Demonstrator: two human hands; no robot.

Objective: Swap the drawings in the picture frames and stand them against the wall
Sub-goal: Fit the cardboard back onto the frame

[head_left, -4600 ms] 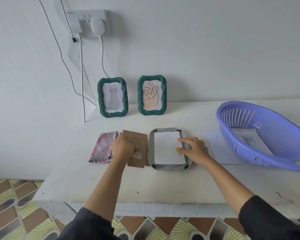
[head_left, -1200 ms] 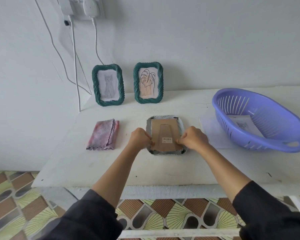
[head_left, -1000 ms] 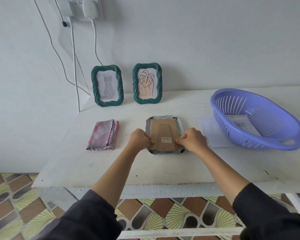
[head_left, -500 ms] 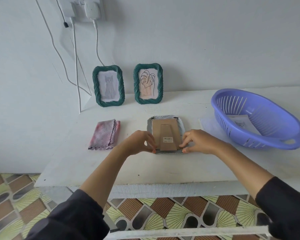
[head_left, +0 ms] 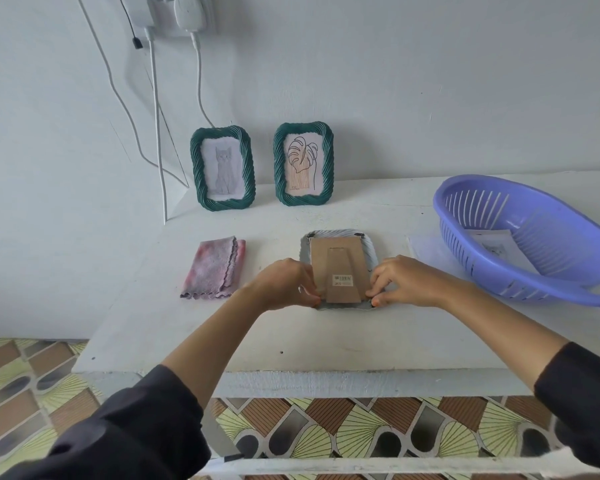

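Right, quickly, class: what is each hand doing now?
Left hand: pinches the near-left corner of the grey face-down picture frame.
Right hand: pinches its near-right corner.

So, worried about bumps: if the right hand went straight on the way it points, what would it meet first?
The right hand points left at the cardboard back of the frame, right at its fingertips; past that, likely the left hand.

open tabletop (head_left: 378, 216) behind grey frame (head_left: 336, 233), cloth (head_left: 215, 268) left, basket (head_left: 482, 271) right
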